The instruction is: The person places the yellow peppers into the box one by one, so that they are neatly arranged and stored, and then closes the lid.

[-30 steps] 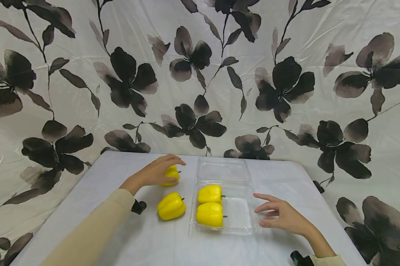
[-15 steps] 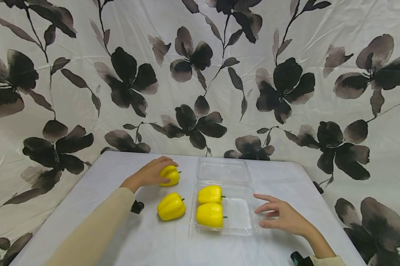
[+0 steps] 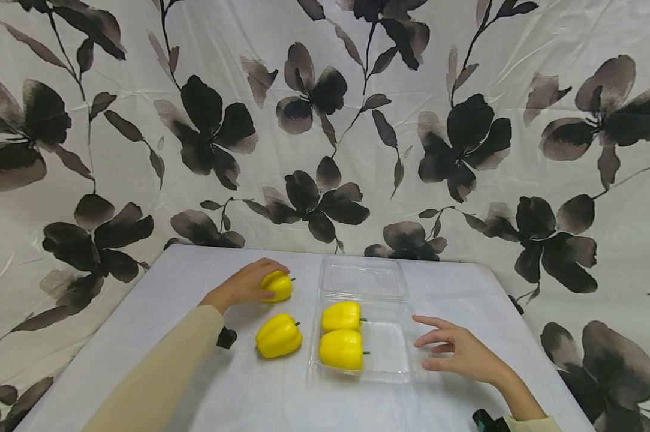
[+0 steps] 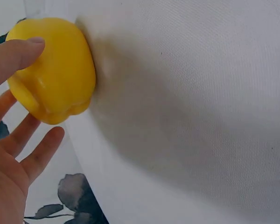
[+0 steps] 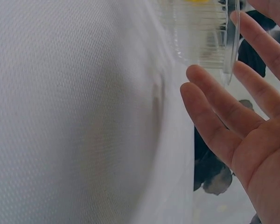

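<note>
At the back left of the table, my left hand [image 3: 241, 284] grips a yellow bell pepper [image 3: 279, 287]. Seen from the left wrist, the thumb lies across one side of this pepper [image 4: 60, 70] and fingers reach round the other, partly hidden behind it. Another yellow bell pepper [image 3: 279, 335] lies nearer, left of a clear plastic container [image 3: 391, 351]. Two more, a rear pepper [image 3: 340, 315] and a front pepper [image 3: 341, 349], sit side by side in the container's left half. My right hand [image 3: 462, 354] hovers beside the container's right edge, fingers spread, holding nothing.
The container's clear hinged lid [image 3: 364, 279] is folded back flat toward the rear of the table. A white cloth [image 3: 233, 396] covers the table. Behind it hangs a floral curtain [image 3: 390, 180].
My left hand has lowered onto the back pepper, its fingers closing round it. The right hand and the other peppers have stayed in place.
</note>
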`<state>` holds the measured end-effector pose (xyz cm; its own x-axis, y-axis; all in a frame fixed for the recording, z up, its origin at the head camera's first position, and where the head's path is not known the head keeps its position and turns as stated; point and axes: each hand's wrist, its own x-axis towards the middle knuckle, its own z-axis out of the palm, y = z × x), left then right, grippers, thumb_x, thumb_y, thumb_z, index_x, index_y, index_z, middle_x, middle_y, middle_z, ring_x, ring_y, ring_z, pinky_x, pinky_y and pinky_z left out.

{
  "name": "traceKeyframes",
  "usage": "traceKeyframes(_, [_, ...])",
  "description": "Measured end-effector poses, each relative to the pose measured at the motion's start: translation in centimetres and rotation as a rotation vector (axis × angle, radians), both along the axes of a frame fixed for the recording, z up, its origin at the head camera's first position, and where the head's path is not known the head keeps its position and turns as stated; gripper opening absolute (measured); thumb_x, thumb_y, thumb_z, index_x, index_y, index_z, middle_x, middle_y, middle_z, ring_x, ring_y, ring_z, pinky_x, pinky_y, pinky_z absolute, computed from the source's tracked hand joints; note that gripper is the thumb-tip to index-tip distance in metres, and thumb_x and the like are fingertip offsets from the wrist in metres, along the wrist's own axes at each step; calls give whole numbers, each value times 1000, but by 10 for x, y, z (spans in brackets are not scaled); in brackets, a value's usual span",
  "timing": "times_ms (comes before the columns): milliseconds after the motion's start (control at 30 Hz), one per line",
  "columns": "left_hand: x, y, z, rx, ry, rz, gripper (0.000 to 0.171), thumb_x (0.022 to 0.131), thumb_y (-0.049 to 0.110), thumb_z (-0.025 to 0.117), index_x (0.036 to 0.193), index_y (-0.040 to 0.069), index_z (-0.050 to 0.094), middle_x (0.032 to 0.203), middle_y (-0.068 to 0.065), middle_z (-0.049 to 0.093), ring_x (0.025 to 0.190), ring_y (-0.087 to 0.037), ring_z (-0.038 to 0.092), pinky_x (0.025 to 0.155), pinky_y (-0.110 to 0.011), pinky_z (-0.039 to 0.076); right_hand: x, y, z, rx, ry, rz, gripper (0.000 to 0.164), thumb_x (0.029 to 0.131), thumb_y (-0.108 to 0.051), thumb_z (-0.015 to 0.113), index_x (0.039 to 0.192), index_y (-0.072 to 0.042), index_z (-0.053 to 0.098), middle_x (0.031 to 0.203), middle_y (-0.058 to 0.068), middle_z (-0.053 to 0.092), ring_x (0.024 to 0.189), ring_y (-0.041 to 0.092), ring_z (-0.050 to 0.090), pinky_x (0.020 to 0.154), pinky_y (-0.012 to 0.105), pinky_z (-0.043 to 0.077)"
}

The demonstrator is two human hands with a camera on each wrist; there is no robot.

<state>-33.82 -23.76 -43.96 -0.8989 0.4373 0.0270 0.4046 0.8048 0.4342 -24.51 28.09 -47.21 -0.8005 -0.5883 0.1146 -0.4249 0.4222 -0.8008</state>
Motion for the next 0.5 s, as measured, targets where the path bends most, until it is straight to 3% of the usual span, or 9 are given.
traceKeyframes(300, [1,3,4,-10,-18,-9,54,98,8,76,147,23,61,151,-10,52,138,-40,49,116,-68,39,2,-1,3,-10,-24,4,29,91,-19,86,118,-11,79,164,20,43,123,5,64,97,45,61])
traceKeyframes(500, [2,2,4,8,-6,-12,52,96,7,78,145,19,63,146,-10,53,136,-39,52,116,-67,41,1,-1,4,-11,-25,11,29,91,-19,86,118,-11,79,165,20,43,124,8,64,98,45,61])
